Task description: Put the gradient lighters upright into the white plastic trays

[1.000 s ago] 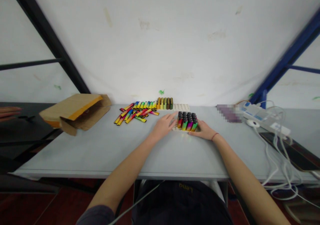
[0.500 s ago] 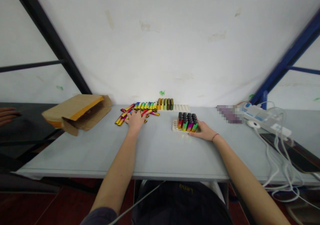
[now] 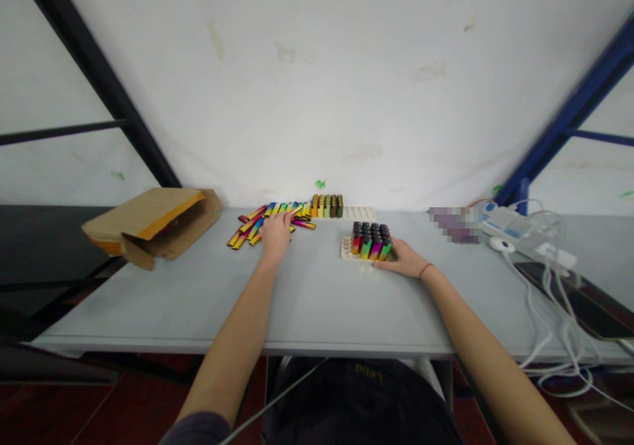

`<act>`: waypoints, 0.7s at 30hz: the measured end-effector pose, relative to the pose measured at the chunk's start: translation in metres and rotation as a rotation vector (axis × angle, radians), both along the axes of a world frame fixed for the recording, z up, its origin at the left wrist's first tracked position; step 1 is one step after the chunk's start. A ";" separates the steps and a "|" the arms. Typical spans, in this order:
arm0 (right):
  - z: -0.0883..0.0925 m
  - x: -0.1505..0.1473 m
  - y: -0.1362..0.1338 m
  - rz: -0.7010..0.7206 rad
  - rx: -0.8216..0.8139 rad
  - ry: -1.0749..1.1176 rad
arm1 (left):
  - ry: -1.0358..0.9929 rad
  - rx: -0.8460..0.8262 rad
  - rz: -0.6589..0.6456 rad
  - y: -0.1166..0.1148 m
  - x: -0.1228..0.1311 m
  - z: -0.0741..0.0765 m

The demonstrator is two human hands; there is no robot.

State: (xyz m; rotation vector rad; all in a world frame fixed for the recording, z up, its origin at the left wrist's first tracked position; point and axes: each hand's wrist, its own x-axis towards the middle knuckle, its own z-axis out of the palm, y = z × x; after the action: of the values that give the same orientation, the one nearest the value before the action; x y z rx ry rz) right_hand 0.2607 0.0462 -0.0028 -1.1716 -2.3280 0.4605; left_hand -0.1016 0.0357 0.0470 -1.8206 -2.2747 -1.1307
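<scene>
My left hand [image 3: 275, 237] is at the right side of a loose pile of shiny multicoloured tubes [image 3: 246, 229], its fingers closed on one slim tube [image 3: 296, 211] that sticks out beyond the fingertips; the grip itself is partly hidden. To the right, a block of upright black-topped coloured tubes [image 3: 371, 241] stands in a white tray with round holes [image 3: 346, 248]. My right hand [image 3: 403, 259] steadies this tray from its right side, thumb at the front and fingers behind. The tray's left column of holes holds no tubes.
Along the wall stand a set of yellow-to-brown upright tubes [image 3: 327, 206] and another white holed tray [image 3: 360, 213]. An open brown paper bag [image 3: 153, 224] lies left. At right are a power strip [image 3: 529, 237], white cables [image 3: 559, 300] and a dark flat device [image 3: 584, 306].
My left hand has drawn together and shifted slightly right, lifting a tube from the pile. The right hand stays at the tray. Another person's hand at far left has left view.
</scene>
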 end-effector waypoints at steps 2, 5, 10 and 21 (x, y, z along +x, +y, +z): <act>0.000 0.000 0.000 0.000 0.001 -0.004 | -0.168 0.115 -0.083 0.003 0.000 0.001; 0.001 0.000 0.000 0.006 0.000 -0.006 | -0.456 0.232 -0.155 0.006 0.007 0.001; 0.002 -0.001 -0.001 0.003 0.008 0.000 | -0.998 0.210 -0.311 0.003 0.037 0.005; 0.001 -0.001 0.000 0.004 -0.006 0.008 | -1.678 -0.153 -0.485 -0.014 0.063 0.020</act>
State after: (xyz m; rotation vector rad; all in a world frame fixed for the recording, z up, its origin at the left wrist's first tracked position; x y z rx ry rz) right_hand 0.2601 0.0457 -0.0022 -1.1654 -2.3242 0.4738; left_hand -0.0386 0.0215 0.0672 -1.5586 -2.2157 -3.6513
